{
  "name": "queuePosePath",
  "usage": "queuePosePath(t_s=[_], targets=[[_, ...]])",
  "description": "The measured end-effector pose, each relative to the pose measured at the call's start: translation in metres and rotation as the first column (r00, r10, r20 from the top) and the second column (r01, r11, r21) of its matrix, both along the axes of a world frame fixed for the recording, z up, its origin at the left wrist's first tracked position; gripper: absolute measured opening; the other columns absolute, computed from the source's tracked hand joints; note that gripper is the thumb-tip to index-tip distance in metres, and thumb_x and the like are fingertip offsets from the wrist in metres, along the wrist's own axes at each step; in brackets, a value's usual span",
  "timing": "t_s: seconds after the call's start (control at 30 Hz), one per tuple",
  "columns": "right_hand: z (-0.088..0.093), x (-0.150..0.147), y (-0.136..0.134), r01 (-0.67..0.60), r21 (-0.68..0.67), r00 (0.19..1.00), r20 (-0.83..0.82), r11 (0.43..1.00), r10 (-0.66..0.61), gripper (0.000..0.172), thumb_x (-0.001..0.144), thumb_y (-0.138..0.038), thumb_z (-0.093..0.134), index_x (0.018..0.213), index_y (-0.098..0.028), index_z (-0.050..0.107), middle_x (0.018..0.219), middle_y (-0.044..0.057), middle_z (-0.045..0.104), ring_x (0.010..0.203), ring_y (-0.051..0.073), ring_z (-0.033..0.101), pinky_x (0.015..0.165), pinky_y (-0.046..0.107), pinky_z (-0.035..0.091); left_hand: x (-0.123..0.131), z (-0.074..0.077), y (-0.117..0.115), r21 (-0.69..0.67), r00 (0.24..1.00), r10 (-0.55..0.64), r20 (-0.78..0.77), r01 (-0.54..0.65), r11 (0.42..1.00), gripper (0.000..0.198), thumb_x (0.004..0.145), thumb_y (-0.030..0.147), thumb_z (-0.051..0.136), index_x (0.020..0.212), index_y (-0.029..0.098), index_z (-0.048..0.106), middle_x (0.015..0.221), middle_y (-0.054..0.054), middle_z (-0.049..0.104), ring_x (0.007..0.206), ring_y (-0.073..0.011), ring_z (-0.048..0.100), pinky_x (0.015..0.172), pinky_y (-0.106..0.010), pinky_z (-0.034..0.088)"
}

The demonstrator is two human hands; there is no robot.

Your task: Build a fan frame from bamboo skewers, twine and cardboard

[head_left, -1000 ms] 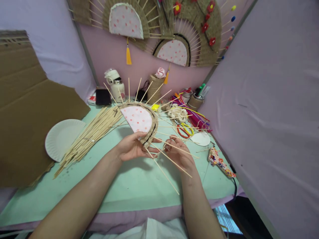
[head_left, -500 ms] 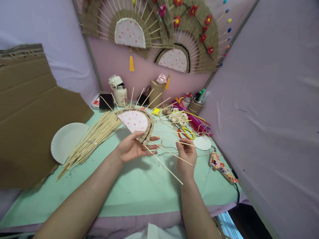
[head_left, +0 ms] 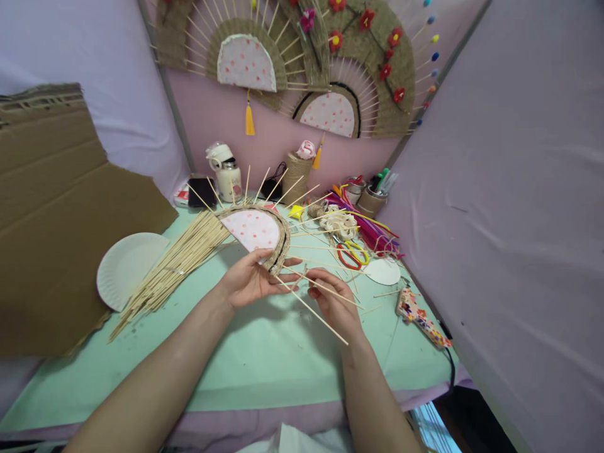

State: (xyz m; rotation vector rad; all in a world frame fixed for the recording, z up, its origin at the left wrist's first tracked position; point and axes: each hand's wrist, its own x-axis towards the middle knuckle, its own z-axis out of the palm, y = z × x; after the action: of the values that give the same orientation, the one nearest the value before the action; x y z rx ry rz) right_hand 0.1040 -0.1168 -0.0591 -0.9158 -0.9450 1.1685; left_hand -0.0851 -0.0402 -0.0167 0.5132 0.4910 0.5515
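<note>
My left hand (head_left: 250, 280) is closed on the lower right edge of a half-round fan (head_left: 252, 229). The fan has a white centre with pink dots, a band of brown twine with a black line, and thin wooden sticks fanning outward. It is held tilted above the table, and some left fingers reach beneath it. Close to the fan's lower sticks, my right hand (head_left: 333, 302) has its fingertips pinched together by a strand of twine (head_left: 304, 272). Two sticks pass over or beside the right hand.
A bundle of sticks (head_left: 174, 264), a paper plate (head_left: 125, 267) and cardboard (head_left: 61, 233) lie left. Scissors (head_left: 349, 255), a white oval (head_left: 383, 272) and a glue gun (head_left: 418, 318) lie right. Behind stand a bottle (head_left: 228, 176) and a twine spool (head_left: 296, 176). Decorated fans (head_left: 368, 63) hang above.
My right hand has moved left, closer to the fan's lower edge, drawing the slack of the twine in. The left hand and the fan have hardly shifted.
</note>
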Motion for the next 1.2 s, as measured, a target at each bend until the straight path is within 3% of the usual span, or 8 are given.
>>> queuePosePath(t_s=[0.23, 0.47, 0.63, 0.87, 1.0, 1.2], targets=[[0.0038, 0.0013, -0.003, -0.03, 0.05, 0.998, 0.065, 0.998, 0.027, 0.015, 0.082, -0.028, 0.066, 0.093, -0.029, 0.076, 0.098, 0.002, 0.06, 0.069, 0.011, 0.049, 0.065, 0.027, 0.04, 0.0037, 0.0057, -0.0031, -0.015, 0.996, 0.078, -0.047, -0.079, 0.997, 0.033, 0.093, 0.025, 0.041, 0.103, 0.008, 0.068, 0.115, -0.015, 0.07, 0.086, -0.0292, 0.072, 0.085, -0.048, 0.054], [0.0014, 0.0025, -0.0033, -0.015, 0.046, 0.996, 0.093, 0.999, 0.01, 0.017, 0.078, -0.029, 0.069, 0.094, -0.027, 0.075, 0.099, 0.003, 0.062, 0.07, 0.013, 0.05, 0.064, 0.028, 0.042, 0.0015, 0.0003, -0.0004, -0.006, 0.999, 0.029, -0.015, -0.03, 1.0, 0.041, 0.093, 0.028, 0.039, 0.111, 0.003, 0.066, 0.105, -0.021, 0.072, 0.094, -0.0292, 0.07, 0.091, -0.046, 0.051], [0.0034, 0.0011, -0.004, -0.014, 0.045, 0.993, 0.116, 0.999, 0.009, 0.015, 0.08, -0.031, 0.069, 0.093, -0.027, 0.074, 0.098, 0.003, 0.061, 0.071, 0.013, 0.051, 0.066, 0.028, 0.042, 0.0035, 0.0009, -0.0012, -0.007, 0.999, 0.045, -0.028, -0.046, 0.999, 0.038, 0.093, 0.026, 0.04, 0.107, 0.003, 0.067, 0.117, -0.019, 0.069, 0.091, -0.0303, 0.071, 0.09, -0.049, 0.052], [0.003, 0.0006, -0.0043, 0.0, 0.118, 0.987, 0.157, 0.993, -0.019, 0.013, 0.082, -0.027, 0.068, 0.094, -0.027, 0.073, 0.099, 0.002, 0.061, 0.071, 0.013, 0.051, 0.066, 0.028, 0.042, 0.0055, 0.0063, -0.0033, -0.016, 0.997, 0.07, -0.046, -0.071, 0.997, 0.037, 0.094, 0.024, 0.038, 0.104, 0.004, 0.067, 0.117, -0.017, 0.069, 0.086, -0.0292, 0.072, 0.087, -0.05, 0.053], [0.0009, 0.0002, -0.0028, 0.071, 0.082, 0.993, 0.088, 0.994, -0.078, 0.011, 0.08, -0.027, 0.07, 0.091, -0.025, 0.069, 0.092, 0.001, 0.063, 0.07, 0.012, 0.053, 0.065, 0.027, 0.043, 0.005, 0.0075, -0.0042, -0.002, 0.995, 0.085, -0.052, -0.085, 0.996, 0.036, 0.093, 0.025, 0.04, 0.106, 0.004, 0.066, 0.119, -0.018, 0.068, 0.088, -0.0309, 0.072, 0.087, -0.051, 0.053], [0.0061, -0.0033, -0.0019, 0.102, 0.048, 0.995, -0.028, 0.994, -0.1, 0.026, 0.076, -0.023, 0.073, 0.097, -0.024, 0.058, 0.09, 0.001, 0.066, 0.077, 0.014, 0.059, 0.066, 0.026, 0.046, 0.0028, -0.0005, 0.0001, -0.012, 1.0, 0.01, 0.004, -0.01, 1.0, 0.039, 0.093, 0.027, 0.038, 0.11, 0.003, 0.064, 0.106, -0.021, 0.071, 0.092, -0.0295, 0.071, 0.09, -0.047, 0.052]])
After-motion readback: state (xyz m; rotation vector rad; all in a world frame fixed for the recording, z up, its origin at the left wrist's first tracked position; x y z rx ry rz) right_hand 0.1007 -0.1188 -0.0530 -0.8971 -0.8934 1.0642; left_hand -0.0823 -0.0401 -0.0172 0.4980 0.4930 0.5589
